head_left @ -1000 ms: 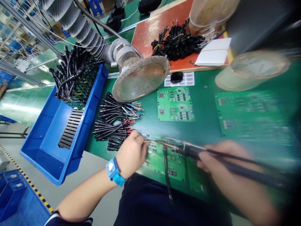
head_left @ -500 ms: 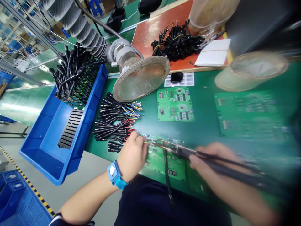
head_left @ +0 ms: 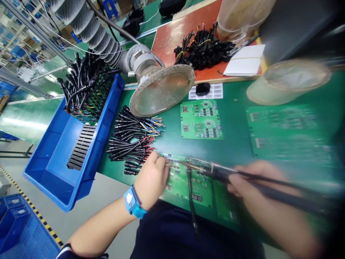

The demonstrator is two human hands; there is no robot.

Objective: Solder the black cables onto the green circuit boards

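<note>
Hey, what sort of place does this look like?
Likely an electronics assembly workshop: a soldering iron is held over a green circuit board, with a ducted hood nearby.

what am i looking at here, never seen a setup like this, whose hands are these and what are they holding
There's no robot: these are a person's own bare hands, seen by one camera worn on the head, looking forward and down. The right hand, a little blurred, grips a pen-like tool, probably a soldering iron. Its tip points toward the left hand, which pinches a thin yellowish strand; I can't tell whether it's wire or solder. Under them is a green circuit board, with a black cable across it. Around them on the green table lie more boards and black cables.
</note>
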